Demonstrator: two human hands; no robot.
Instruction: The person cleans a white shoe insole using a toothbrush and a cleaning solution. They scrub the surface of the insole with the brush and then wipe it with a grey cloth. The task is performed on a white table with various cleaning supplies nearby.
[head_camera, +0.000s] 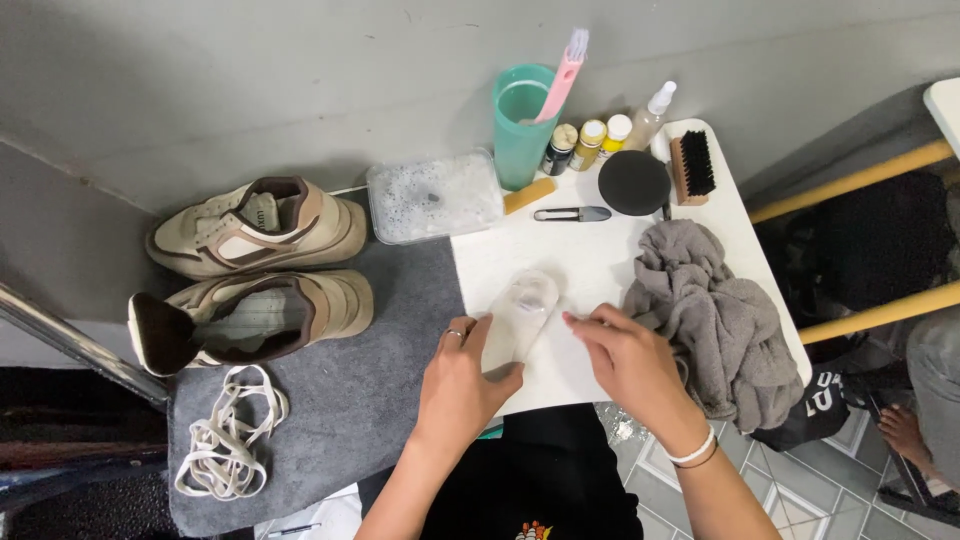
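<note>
A pale, translucent insole (522, 312) lies on a white table (590, 265). My left hand (460, 385) grips its near end, a ring on one finger. My right hand (630, 365) rests on the table just right of the insole, fingers curled and pinched together; whether it holds anything I cannot tell. A crumpled grey cloth (715, 315) lies against my right hand. Two beige and brown sneakers (255, 265) without laces sit on a dark grey mat (340, 400) to the left, with a pile of white laces (228, 432) in front of them.
Along the wall stand a clear tub of foamy water (433, 197), a teal cup (520, 125) with a pink brush (562, 75), several small bottles (590, 143), a spray bottle (650, 115), a black round lid (633, 182), a wooden brush (692, 167) and small snips (572, 213). Yellow rails (880, 315) stand right.
</note>
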